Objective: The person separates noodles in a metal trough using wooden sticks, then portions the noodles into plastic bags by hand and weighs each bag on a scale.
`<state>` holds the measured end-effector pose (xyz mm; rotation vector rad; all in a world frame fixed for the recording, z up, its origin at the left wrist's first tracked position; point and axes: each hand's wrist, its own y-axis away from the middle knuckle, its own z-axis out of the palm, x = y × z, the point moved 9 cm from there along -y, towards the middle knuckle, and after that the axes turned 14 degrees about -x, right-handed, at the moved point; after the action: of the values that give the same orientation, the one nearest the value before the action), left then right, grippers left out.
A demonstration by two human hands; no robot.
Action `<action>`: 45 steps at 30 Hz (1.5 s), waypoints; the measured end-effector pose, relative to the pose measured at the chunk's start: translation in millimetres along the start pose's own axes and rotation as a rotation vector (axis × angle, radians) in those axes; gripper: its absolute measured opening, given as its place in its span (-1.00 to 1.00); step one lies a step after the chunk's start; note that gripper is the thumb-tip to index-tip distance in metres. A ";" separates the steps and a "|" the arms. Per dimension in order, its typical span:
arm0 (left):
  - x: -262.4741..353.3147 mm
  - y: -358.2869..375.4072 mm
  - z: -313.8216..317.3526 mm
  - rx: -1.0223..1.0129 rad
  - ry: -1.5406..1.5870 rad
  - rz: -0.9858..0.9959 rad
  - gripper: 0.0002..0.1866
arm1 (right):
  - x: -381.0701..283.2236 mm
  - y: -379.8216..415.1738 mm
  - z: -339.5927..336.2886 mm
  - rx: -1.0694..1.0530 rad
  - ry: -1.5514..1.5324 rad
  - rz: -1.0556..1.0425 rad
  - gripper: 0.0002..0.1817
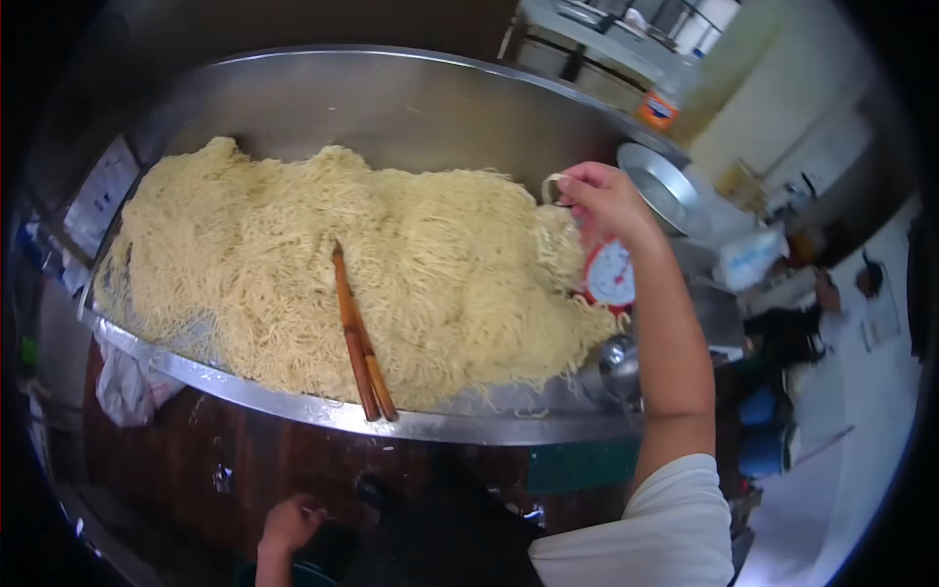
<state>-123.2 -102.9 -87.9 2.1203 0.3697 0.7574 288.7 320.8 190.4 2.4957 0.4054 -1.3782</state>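
A big heap of pale yellow noodles point(421, 254) covers much of a long metal trough point(411, 108). My right hand point(599, 196) is pinched on a pale loop point(553, 189) over the heap's right end. Just below it, a shiny clear bag of noodles point(559, 245) sits against the heap, close to a red dial scale point(610, 274). My left hand point(291, 523) hangs low in front of the trough, fingers curled; what they hold, if anything, is too small to make out. Two long wooden sticks point(357, 338) lie on the noodles and reach over the front rim.
To the right are a round metal pan point(660, 186) and a metal bowl point(620, 362). Behind the trough stands a bottle with an orange label point(659, 108). A white plastic bag point(135, 383) hangs at the front left. Another person point(797, 318) is at the far right.
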 end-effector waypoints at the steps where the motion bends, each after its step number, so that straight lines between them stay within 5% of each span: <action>1: -4.7 -1.4 -7.8 0.038 0.024 0.029 -0.62 | 2.1 20.0 -18.8 0.045 0.109 -0.007 -0.76; 6: 6.7 1.0 -31.9 0.068 0.052 0.078 -0.59 | 98.5 87.7 -57.3 0.025 0.100 0.232 -0.82; 8: 9.9 -9.0 -26.9 0.081 0.036 0.115 -0.60 | 156.8 106.7 -55.7 -0.032 0.221 0.482 -0.74; 10: 19.5 -12.9 -14.7 0.038 0.010 0.133 -0.60 | 148.2 123.5 -54.8 0.266 0.831 0.182 -0.62; 13: 50.2 -2.6 -3.5 -0.037 -0.049 0.100 -0.57 | 225.7 119.3 -34.4 0.453 0.125 0.121 -0.59; 19: 28.5 24.0 19.1 -0.028 0.054 0.090 -0.46 | 157.1 79.7 171.5 0.270 -0.530 -0.009 -0.80; 26: -69.1 22.1 19.1 0.088 0.149 0.017 -0.48 | -7.4 45.0 330.5 -0.315 -0.367 -0.223 -0.83; 33: -209.5 43.7 -15.3 0.124 0.240 -0.024 -0.44 | -81.0 41.4 483.9 -0.451 -0.266 -0.181 -0.84; 37: -278.4 75.3 -74.3 0.196 0.216 -0.091 -0.53 | -150.2 49.2 563.1 -0.625 0.095 -0.332 -0.81; 45: -322.3 49.8 -178.7 0.270 0.245 -0.025 -0.53 | -119.9 -14.3 665.7 -0.863 0.174 -0.105 -0.80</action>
<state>-486.0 -184.6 -89.1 2.2712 0.6596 1.0032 -296.4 82.6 -52.0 1.8736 0.9410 -0.7566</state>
